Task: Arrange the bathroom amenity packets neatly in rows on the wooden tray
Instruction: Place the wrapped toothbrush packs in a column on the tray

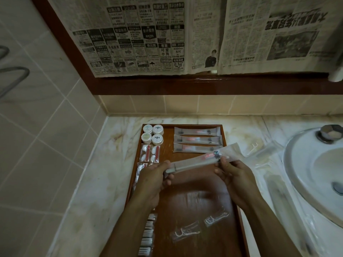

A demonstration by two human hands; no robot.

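Right, head view, and both hands are up over the wooden tray [230, 184] with one long toothbrush packet [200, 160] stretched between them. The left hand [154, 180] pinches the near, lower end; the right hand [232, 175] grips it further along, fingertips curled round the middle by the red strip. So the packet is clear of the wood, slanting from low by the left hand to high past the right, its far tip sticking out beyond the right hand towards the sink [315, 173].

Here's what the next move looks to turn on: just beyond the hands lie three matching toothbrush packets [197, 139] in a stack of rows, long axes running straight left to right. The held one is tilted against that line, so I'd judge it wants levelling off and setting just on the near side of the third. The right hand sits nearer that slot.

Beyond the left hand, four small white tubs [152, 134]; their lids are printed but too small to read. On the wall beyond, newspaper [141, 39] in Chinese print; "RM299" and "4000++" are legible. Nothing readable on the packets.
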